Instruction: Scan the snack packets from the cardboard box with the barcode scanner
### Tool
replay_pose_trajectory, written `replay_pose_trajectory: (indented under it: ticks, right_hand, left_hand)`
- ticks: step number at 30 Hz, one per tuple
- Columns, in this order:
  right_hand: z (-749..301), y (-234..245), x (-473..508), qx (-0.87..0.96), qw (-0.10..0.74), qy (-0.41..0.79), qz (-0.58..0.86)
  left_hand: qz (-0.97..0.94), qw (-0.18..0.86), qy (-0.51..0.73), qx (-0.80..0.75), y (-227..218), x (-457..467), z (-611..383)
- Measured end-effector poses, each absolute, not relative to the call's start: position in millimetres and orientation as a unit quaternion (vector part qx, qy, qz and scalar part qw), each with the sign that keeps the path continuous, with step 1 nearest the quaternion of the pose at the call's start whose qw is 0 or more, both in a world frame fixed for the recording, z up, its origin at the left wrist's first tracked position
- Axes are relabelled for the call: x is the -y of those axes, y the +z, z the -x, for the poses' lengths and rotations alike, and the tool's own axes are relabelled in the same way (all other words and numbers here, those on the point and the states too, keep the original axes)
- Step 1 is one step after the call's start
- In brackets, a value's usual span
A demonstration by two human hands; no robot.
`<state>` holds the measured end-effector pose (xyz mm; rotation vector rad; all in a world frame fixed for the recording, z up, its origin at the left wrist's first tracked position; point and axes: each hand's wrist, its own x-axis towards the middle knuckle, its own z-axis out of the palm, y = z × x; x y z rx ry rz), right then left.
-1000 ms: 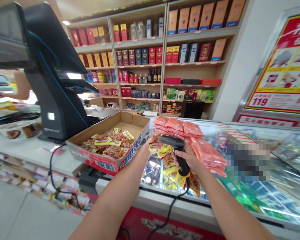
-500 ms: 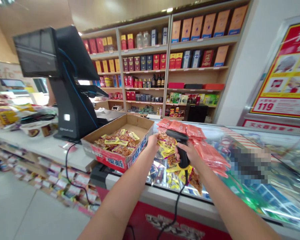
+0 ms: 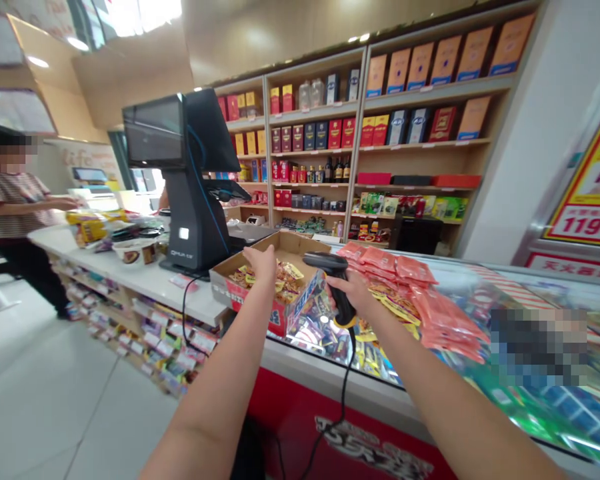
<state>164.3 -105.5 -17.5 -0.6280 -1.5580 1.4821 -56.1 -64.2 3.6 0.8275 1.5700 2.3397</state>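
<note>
Two hands: the left hand (image 3: 263, 263) is open, with its fingers up over the box and nothing in it. The right hand (image 3: 349, 293) is clenched around the handle of a black plastic hand scanner (image 3: 327, 265), which has a yellow ring at its base and a thin black cord (image 3: 349, 373) hanging down.
In the box: many small yellow and brown snack packets (image 3: 285, 280) lie in a low brown cardboard box (image 3: 280, 320) with red and blue print on its side.
On the glass: more yellow packets (image 3: 393, 307) and a pile of flat pink packets (image 3: 450, 327) lie on a glass-topped shop counter (image 3: 340, 380), just right of the right hand.
Writing: a red and yellow poster (image 3: 583, 225) shows the number 119. The words on the packets and box are too small to read.
Nearby: a person in a striped shirt (image 3: 10, 213) stands by a long white counter (image 3: 130, 273), past a black screen till (image 3: 155, 130).
</note>
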Motion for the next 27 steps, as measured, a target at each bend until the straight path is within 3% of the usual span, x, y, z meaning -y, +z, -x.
replay_pose_trajectory:
  ticks: [4,8,12,15,19,27]
  right_hand:
    - [-181,-15,110,0.610,0.463,0.588,0.260]
    - [-221,-12,111,0.588,0.491,0.572,0.294]
    - [-268,-12,113,0.562,0.518,0.553,0.331]
    - [-300,-13,118,0.544,0.550,0.533,0.342]
    - [-327,-22,125,0.547,0.533,0.537,0.358]
    - [-324,-51,120,0.541,0.520,0.545,0.376]
  left_hand:
    - [-0.390,0.048,0.742,-0.543,5,87,25]
    - [-0.557,0.118,0.704,-0.424,-16,95,-45]
    - [-0.748,0.183,0.517,-0.374,-57,100,-116]
    - [-0.843,0.162,0.353,-0.373,-85,111,-160]
    - [-0.882,0.129,0.205,-0.403,-109,124,-194]
    - [-0.870,0.104,0.248,-0.414,-115,81,-162]
